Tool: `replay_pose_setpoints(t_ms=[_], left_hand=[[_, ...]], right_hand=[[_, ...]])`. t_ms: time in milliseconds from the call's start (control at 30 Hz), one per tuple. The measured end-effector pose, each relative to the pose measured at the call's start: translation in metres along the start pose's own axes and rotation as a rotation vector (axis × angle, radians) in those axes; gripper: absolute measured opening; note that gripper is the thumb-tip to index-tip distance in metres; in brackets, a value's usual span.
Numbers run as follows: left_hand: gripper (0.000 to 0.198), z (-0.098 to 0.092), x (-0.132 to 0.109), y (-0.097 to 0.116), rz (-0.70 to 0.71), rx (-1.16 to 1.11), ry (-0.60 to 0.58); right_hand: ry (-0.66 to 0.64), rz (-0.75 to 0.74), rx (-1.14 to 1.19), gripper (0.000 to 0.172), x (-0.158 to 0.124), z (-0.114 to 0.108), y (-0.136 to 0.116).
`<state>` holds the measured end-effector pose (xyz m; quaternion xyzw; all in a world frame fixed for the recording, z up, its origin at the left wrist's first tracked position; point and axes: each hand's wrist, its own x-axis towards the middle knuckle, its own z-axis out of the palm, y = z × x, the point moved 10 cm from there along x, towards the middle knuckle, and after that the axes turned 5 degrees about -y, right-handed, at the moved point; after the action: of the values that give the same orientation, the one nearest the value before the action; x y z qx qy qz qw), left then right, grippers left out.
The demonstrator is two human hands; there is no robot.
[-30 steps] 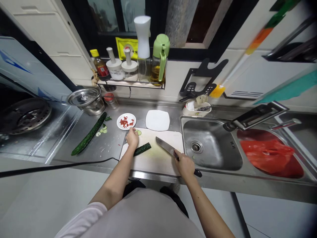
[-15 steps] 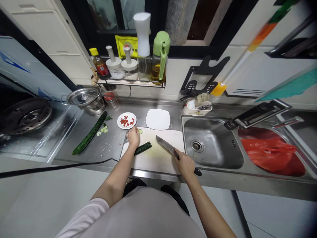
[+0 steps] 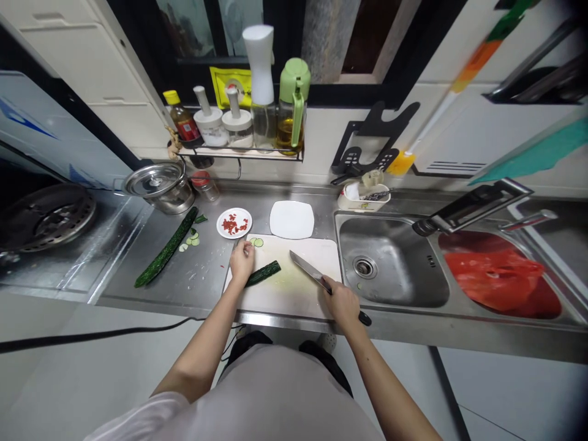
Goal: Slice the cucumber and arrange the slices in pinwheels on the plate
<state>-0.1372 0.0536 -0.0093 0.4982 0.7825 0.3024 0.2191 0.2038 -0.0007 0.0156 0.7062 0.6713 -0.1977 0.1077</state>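
Observation:
In my right hand [image 3: 343,304] is a kitchen knife [image 3: 307,267], gripped by its black handle, its blade slanting up and left over the white cutting board [image 3: 294,300]. My left hand [image 3: 242,260] hovers at the board's left edge, fingers loosely curled and a little apart, nothing visible in them. Close to its fingertips, a few thin cucumber slices [image 3: 258,242] lie on the board's upper left part. A cut piece of cucumber [image 3: 264,273] rests on the board just right of my left wrist, which hides part of its left end.
Behind the board stand a small plate with chopped red bits [image 3: 234,223] and a white square plate [image 3: 291,219]. A whole cucumber [image 3: 166,248] and offcuts [image 3: 193,240] lie left. Right is the sink [image 3: 395,263], with a red bag [image 3: 496,278] beyond. A condiment rack [image 3: 243,153] hangs above.
My left hand has drawn back slightly left from the slices, uncovering more of them. The knife and my right hand stay nearly where they were; the view has shifted a little.

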Motion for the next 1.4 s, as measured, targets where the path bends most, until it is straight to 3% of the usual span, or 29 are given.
replay_pose_setpoints(t_ms=[333, 600, 1000, 1400], left_hand=[[0.020, 0.010, -0.054, 0.034, 0.381, 0.068, -0.127], [0.026, 0.034, -0.076, 0.056, 0.615, 0.175, -0.187], [0.025, 0.041, -0.076, 0.054, 0.654, 0.177, -0.173], [0.026, 0.043, -0.076, 0.054, 0.667, 0.189, -0.173]], right_hand=[[-0.007, -0.036, 0.124, 0.035, 0.001, 0.002, -0.019], [-0.079, -0.199, 0.116, 0.035, 0.006, 0.008, -0.063], [-0.149, -0.331, 0.122, 0.029, 0.010, 0.019, -0.101], [-0.154, -0.313, 0.079, 0.030, 0.007, 0.020, -0.109]])
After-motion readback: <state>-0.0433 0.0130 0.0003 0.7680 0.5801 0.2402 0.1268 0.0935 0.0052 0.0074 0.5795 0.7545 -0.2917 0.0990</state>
